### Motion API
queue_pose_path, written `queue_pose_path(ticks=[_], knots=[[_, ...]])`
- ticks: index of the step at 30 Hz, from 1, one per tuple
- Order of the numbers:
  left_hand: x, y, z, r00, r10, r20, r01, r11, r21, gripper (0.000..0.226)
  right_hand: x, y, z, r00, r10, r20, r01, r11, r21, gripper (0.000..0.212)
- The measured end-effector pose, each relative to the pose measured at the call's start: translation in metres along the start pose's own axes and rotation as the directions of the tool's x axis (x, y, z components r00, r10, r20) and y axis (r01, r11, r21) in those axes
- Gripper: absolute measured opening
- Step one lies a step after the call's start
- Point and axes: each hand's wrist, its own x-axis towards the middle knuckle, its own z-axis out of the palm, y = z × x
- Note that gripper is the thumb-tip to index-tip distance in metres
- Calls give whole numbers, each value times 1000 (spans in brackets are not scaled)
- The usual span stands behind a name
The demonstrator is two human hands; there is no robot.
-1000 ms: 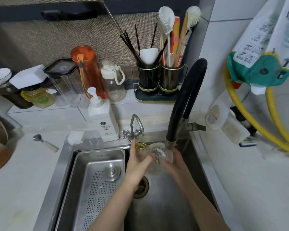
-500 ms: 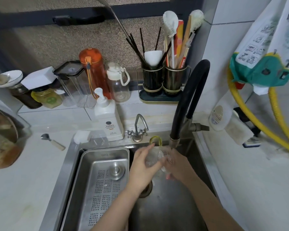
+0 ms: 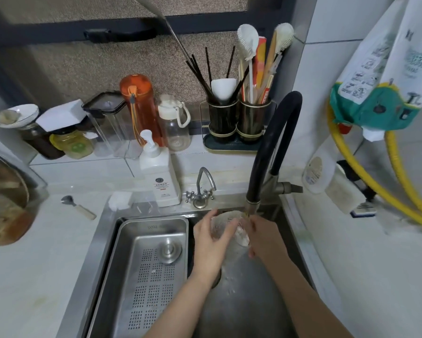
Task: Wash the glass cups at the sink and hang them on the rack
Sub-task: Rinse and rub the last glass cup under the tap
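Head view, cup: we are holding the glass cup (image 3: 227, 228) just under the black faucet (image 3: 266, 152) spout.
Hands: left hand (image 3: 211, 242) is gripping it; right hand (image 3: 263, 237) is rubbing against it.
Change: cup is sitting lower than a second ago, so we are judging it as rinsing.
Hidden: water stream, rack.

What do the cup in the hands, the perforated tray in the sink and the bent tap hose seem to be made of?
The cup looks like clear glass: the fingers show through it. The perforated tray seems brushed stainless steel, grey with soft reflections. The tap hose looks like matte black rubber or silicone, bent in a smooth arc with no shine; its tip looks metallic.
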Motion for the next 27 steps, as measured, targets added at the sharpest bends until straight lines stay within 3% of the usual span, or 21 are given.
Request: queue_pose_path(ticks=[2, 4, 5, 7, 9, 12, 14, 16, 20, 23, 25, 27], knots=[[0, -4, 2, 999, -14, -41, 13, 1000, -28, 42, -8, -4, -1, 997, -68, -44, 59, 981, -183, 36], [9, -7, -2, 999, -47, -28, 44, 996, -79, 34, -15, 0, -4, 972, -201, -123, 119, 870, -479, 36], [14, -6, -5, 998, -64, -9, 63, 993, -102, 35, -17, 1, -6, 942, -290, -167, 168, 841, -514, 31], [25, -2, -8, 996, -85, 24, 87, 990, -107, 24, -18, 0, -10, 878, -468, -102, 395, 827, -400, 19], [32, 5, -7, 993, -106, 46, 110, 990, -88, 12, -20, -2, -12, 810, -584, 54, 585, 798, -145, 20], [37, 16, -3, 987, -136, 89, 137, 991, -1, 26, -21, -5, -18, 854, -460, 241, 471, 882, 15, 21], [36, 19, 1, 980, -132, 149, 123, 990, 65, 43, -14, 2, -20, 899, -383, 212, 375, 924, 78, 22], [31, 15, 4, 972, -73, 222, 59, 996, 71, 56, -8, 4, -19, 951, -285, 122, 245, 932, 266, 22], [13, -2, 10, 976, 60, 208, -32, 990, -136, 71, -4, 3, -15, 997, -71, 10, 53, 825, 563, 22], [18, -10, 11, 991, 40, 128, -14, 979, -203, 62, -8, 10, -13, 975, -165, 147, 29, 755, 655, 21], [26, -5, 10, 991, -1, 132, 32, 973, -230, 40, -8, 13, -14, 939, -265, 218, 68, 766, 639, 18], [31, -6, 14, 993, -9, 116, 35, 975, -221, 27, -7, 11, -14, 940, -275, 199, 90, 767, 636, 15]])
